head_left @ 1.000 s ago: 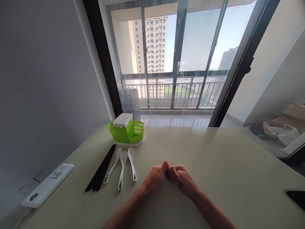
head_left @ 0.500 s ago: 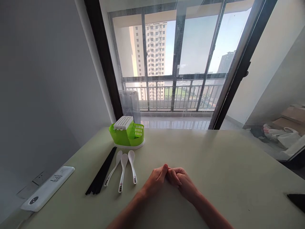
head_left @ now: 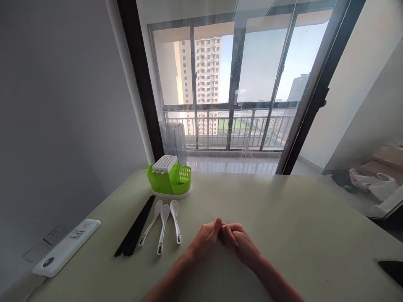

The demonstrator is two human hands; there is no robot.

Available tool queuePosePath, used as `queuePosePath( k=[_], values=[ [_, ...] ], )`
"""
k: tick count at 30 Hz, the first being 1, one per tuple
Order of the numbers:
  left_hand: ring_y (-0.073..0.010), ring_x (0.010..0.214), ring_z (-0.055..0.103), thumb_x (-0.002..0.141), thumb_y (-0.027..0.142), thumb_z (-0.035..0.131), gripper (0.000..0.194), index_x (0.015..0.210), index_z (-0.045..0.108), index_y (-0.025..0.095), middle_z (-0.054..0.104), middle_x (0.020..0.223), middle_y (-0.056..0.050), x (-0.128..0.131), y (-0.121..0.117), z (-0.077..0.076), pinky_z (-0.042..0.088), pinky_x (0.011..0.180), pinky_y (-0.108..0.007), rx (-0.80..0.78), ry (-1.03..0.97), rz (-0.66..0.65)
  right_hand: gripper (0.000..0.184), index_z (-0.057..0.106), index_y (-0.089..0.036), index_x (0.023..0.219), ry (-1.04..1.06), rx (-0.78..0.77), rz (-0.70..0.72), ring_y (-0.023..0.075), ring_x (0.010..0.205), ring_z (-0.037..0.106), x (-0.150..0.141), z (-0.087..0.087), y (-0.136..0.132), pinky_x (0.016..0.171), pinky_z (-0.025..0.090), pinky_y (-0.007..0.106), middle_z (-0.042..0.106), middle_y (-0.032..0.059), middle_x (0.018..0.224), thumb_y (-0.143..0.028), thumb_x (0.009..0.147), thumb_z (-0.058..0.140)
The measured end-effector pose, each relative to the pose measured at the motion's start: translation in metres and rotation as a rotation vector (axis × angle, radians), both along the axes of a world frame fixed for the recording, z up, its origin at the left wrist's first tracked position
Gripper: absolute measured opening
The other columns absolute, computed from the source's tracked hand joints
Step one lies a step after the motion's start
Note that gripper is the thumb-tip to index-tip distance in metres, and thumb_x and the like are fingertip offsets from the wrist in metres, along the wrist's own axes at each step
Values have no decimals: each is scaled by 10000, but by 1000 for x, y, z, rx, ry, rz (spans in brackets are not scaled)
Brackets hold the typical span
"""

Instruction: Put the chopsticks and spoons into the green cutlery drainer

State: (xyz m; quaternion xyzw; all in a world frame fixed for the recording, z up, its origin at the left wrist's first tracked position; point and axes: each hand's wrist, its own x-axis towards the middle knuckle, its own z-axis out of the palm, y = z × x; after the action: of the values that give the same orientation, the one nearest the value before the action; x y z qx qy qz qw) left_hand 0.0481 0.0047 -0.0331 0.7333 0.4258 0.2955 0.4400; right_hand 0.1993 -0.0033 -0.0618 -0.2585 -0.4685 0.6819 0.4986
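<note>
Clasping was kept, left hand (head_left: 205, 238) and right hand (head_left: 239, 241) pressed together; spoons (head_left: 164, 214) toward desk's (head_left: 283, 226) left edge unmoved; no handling begun.

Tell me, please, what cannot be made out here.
In the head view:
Palms of left hand and right hand: hidden by hands themselves.
Exact count of black sticks: they overlap.
Marks on white spoons: too small.
Floor of green holder: mostly hidden by front wall.
Black object: cut by right edge.

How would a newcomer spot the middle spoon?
On the table, find the green caddy near the far edge. Three white spoons lie before it, right of the black chopsticks. The middle spoon has its handle end nearest the camera of the three.
</note>
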Motion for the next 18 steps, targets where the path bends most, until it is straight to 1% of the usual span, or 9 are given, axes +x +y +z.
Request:
queuePosePath(
  k=[3,10,14,18],
  values=[
    [-245,872,673,965,789,94,917,862,781,191,767,800,-62,0,1,-1,512,864,-324,12,8,15,282,401,-226,389,-7,5,0,122,549,242,-1,0,1,587,149,330,347,-44,454,-153,626,537],
    [-238,851,676,957,801,93,916,822,768,196,765,787,-61,0,2,-2,509,865,-319,35,8,10,302,399,-222,398,-16,-3,-6,110,535,241,-1,-1,3,580,136,328,343,-53,447,-184,645,568],
    [-224,854,678,977,774,99,895,799,760,197,767,822,-62,0,2,-3,505,871,-309,46,-6,-5,311,401,-221,394,-14,-5,-7,105,529,238,-2,-1,4,576,132,327,336,-57,445,-192,645,582],
    [-203,823,674,998,741,88,886,762,739,188,759,817,-60,-1,3,-6,500,863,-296,68,-32,-25,295,414,-217,398,-12,-7,-8,103,536,239,-3,-3,4,576,128,323,345,-57,455,-184,637,584]
  ],
)
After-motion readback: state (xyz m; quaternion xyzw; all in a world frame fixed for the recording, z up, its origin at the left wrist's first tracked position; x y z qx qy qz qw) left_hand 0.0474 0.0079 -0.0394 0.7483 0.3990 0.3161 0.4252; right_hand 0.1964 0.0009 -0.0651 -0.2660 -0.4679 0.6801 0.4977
